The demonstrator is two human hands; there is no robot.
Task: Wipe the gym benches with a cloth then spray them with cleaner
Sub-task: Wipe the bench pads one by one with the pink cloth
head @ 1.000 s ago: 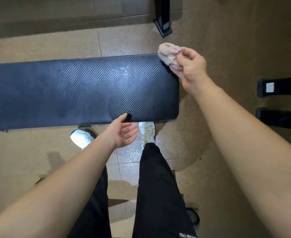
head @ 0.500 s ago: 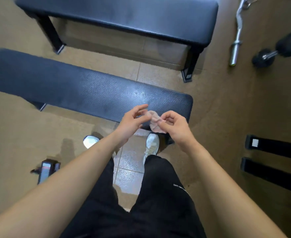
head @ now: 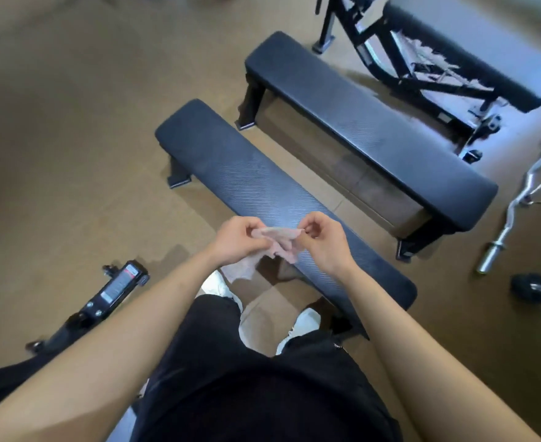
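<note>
Stretching cloth (head: 277, 239) between your left hand (head: 237, 242) and right hand (head: 321, 242), both pinching it, above near bench (head: 250, 173) front edge.

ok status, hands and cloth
Left hand and right hand both pinching cloth, spread between them. Above near bench, not touching. Nothing in the way.

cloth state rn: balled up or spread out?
Partly spread: the cloth is stretched between the left hand and right hand, the rest hanging crumpled above the near bench.
</note>
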